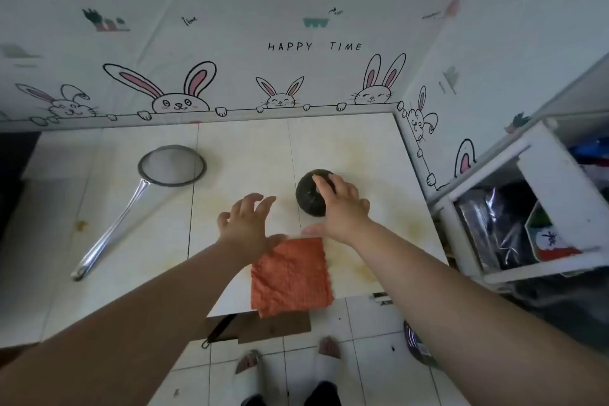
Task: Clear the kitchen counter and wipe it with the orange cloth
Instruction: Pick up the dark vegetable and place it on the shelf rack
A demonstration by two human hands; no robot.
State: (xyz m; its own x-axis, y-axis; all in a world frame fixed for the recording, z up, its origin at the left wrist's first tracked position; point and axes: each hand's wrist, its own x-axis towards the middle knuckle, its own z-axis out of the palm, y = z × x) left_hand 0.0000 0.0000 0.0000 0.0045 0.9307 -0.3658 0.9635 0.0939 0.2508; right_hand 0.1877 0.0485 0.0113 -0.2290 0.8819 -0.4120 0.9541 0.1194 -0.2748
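Note:
A dark green round squash (308,194) sits on the white tiled counter (244,148), right of centre. My right hand (341,204) lies over its right side with fingers spread on top, touching it. My left hand (245,224) hovers open just left of the squash, fingers apart, holding nothing. The orange cloth (291,277) lies flat at the counter's front edge, under and between my wrists, one corner hanging over. A metal strainer (171,165) with a long handle rests on the counter's left part.
Yellowish stains mark the counter near the squash and at the left. A bunny-patterned wall backs the counter and its right side. A white shelf unit (540,208) with bags stands to the right. Below are floor tiles and my slippered feet.

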